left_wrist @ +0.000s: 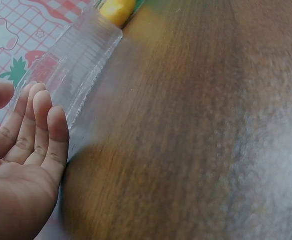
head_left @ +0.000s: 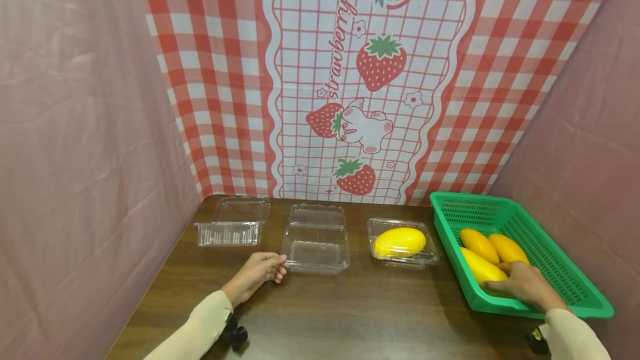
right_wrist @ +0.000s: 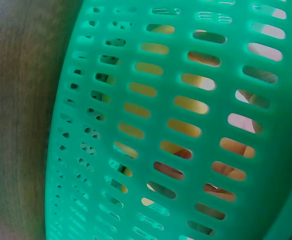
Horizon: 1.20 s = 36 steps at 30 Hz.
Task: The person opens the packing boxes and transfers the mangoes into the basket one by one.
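Note:
My right hand [head_left: 532,283] reaches into the green basket [head_left: 595,311] and grips the nearest yellow mango [head_left: 479,266], thumb on its near side and fingers across its far end. Through slots in the basket wall [right_wrist: 183,165], the right wrist view catches bits of yellow and skin. My left hand [head_left: 257,275] rests at the left front corner of an open clear plastic box [head_left: 317,249], fingertips right at its rim. Loosely bent fingers [left_wrist: 58,125] and a thumb held apart show in the left wrist view, overlapping the box [left_wrist: 88,55].
Two more mangoes [head_left: 478,244] lie in the basket. Left of the basket, a clear box [head_left: 377,224] holds one mango [head_left: 400,242]. Another open clear box [head_left: 229,235] stands at the far left of the wooden table [head_left: 320,315]. A strawberry-print cloth [head_left: 380,126] hangs behind, with pink curtains at both sides.

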Each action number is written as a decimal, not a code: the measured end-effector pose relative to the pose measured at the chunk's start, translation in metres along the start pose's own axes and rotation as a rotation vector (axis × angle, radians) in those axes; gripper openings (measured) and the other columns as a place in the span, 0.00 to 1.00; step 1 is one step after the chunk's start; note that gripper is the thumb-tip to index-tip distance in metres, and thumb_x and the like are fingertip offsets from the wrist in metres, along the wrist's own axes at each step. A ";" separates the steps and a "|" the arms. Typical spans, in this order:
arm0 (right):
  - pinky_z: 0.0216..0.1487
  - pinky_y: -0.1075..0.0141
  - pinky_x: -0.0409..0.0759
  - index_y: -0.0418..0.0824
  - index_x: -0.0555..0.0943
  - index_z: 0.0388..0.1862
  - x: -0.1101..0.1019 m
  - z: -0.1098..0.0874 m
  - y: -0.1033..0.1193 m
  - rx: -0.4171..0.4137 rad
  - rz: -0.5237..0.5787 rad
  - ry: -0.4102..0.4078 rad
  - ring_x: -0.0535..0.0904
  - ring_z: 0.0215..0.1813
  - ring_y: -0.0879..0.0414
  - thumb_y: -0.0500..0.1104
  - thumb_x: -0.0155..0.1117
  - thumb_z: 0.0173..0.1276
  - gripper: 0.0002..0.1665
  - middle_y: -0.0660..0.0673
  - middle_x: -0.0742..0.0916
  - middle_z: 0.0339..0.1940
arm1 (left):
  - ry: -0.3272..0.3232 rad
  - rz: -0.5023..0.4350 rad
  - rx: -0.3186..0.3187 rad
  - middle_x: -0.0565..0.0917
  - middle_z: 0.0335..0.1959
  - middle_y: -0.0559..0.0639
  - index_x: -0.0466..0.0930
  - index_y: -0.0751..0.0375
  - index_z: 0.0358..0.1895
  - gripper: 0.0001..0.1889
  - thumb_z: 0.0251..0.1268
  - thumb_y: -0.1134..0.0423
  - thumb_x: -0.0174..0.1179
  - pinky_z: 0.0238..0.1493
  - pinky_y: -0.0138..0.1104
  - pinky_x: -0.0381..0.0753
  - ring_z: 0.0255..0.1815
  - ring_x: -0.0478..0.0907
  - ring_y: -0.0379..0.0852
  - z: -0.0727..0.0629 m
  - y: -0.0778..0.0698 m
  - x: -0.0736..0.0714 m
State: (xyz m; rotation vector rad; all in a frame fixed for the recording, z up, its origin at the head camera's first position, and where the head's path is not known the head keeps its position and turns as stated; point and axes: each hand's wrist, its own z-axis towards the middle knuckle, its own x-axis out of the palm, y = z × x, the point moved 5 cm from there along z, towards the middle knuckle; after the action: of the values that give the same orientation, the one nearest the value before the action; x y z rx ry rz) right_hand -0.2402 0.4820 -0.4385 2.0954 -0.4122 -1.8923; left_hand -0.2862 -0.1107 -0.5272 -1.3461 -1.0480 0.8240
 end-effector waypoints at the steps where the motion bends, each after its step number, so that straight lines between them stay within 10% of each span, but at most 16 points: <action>1: 0.31 0.60 0.69 0.25 0.81 0.57 0.000 0.000 0.000 0.000 -0.002 0.005 0.71 0.33 0.51 0.63 0.76 0.62 0.44 0.46 0.80 0.31 | 0.000 -0.001 0.000 0.84 0.31 0.50 0.78 0.82 0.46 0.16 0.79 0.65 0.56 0.37 0.33 0.81 0.31 0.78 0.42 0.000 0.000 0.000; 13: 0.33 0.59 0.71 0.30 0.84 0.52 -0.001 0.000 0.002 0.031 -0.020 0.061 0.72 0.35 0.49 0.65 0.73 0.63 0.39 0.45 0.81 0.32 | 0.000 -0.007 -0.001 0.84 0.31 0.51 0.77 0.82 0.46 0.18 0.78 0.62 0.57 0.37 0.34 0.82 0.31 0.78 0.43 -0.001 0.000 -0.001; 21: 0.49 0.30 0.74 0.17 0.71 0.65 -0.013 0.003 0.002 0.022 -0.061 0.011 0.68 0.59 0.15 0.69 0.57 0.74 0.53 0.16 0.75 0.62 | -0.002 -0.015 -0.007 0.83 0.32 0.52 0.78 0.80 0.46 0.19 0.78 0.59 0.58 0.37 0.33 0.82 0.31 0.78 0.43 -0.001 0.000 -0.001; 36: 0.43 0.41 0.81 0.29 0.82 0.58 -0.028 0.005 0.046 -0.091 0.008 -0.224 0.83 0.50 0.34 0.61 0.57 0.79 0.35 0.29 0.87 0.52 | -0.023 -0.083 -0.028 0.83 0.31 0.52 0.82 0.68 0.39 0.20 0.79 0.51 0.56 0.34 0.33 0.81 0.29 0.77 0.43 -0.001 -0.001 -0.003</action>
State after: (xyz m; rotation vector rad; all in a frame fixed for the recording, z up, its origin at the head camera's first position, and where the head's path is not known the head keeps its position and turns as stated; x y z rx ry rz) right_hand -0.2483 0.4511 -0.3951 1.8294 -0.3741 -2.1077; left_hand -0.2863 -0.1137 -0.5264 -1.3100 -1.1298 0.7674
